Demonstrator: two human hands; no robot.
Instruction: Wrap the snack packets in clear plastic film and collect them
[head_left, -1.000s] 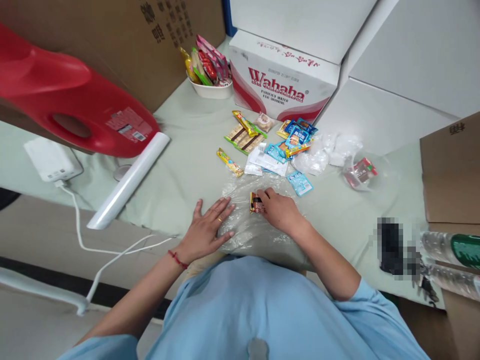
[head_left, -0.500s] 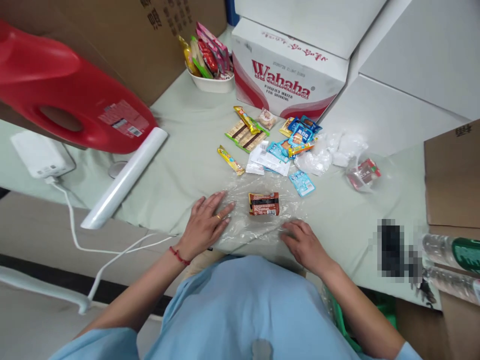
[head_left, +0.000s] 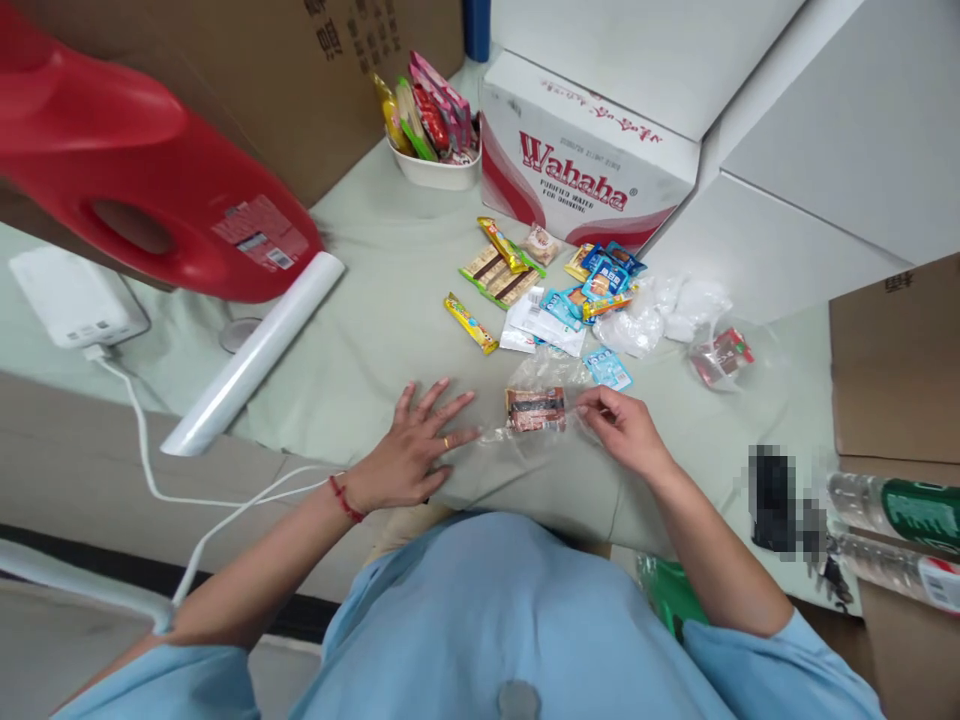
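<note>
A brown wrapped snack [head_left: 535, 409] lies on the table in front of me, with clear plastic film [head_left: 551, 372] folded over it from the near side. My right hand [head_left: 624, 428] pinches the film's edge just right of the snack. To the left, my left hand [head_left: 416, 445] rests on the cloth with fingers spread, its ring finger close to a loose corner of the film. Beyond the snack are a yellow snack stick [head_left: 470, 323], a wafer pack [head_left: 501, 274], white sachets [head_left: 541, 325] and a light blue packet [head_left: 608, 369].
At the left stand a red detergent jug [head_left: 150, 170], a white roll [head_left: 255, 355] and a white power bank [head_left: 79, 298] with its cable. A white bowl [head_left: 439, 172] of snacks and a Wahaha box [head_left: 585, 165] are at the back. Plastic bottles [head_left: 892, 500] lie at the right.
The film, spread flat under the snack before, is now folded over it. My right hand has moved up and closed on the film's edge; my left fingers have spread wider.
</note>
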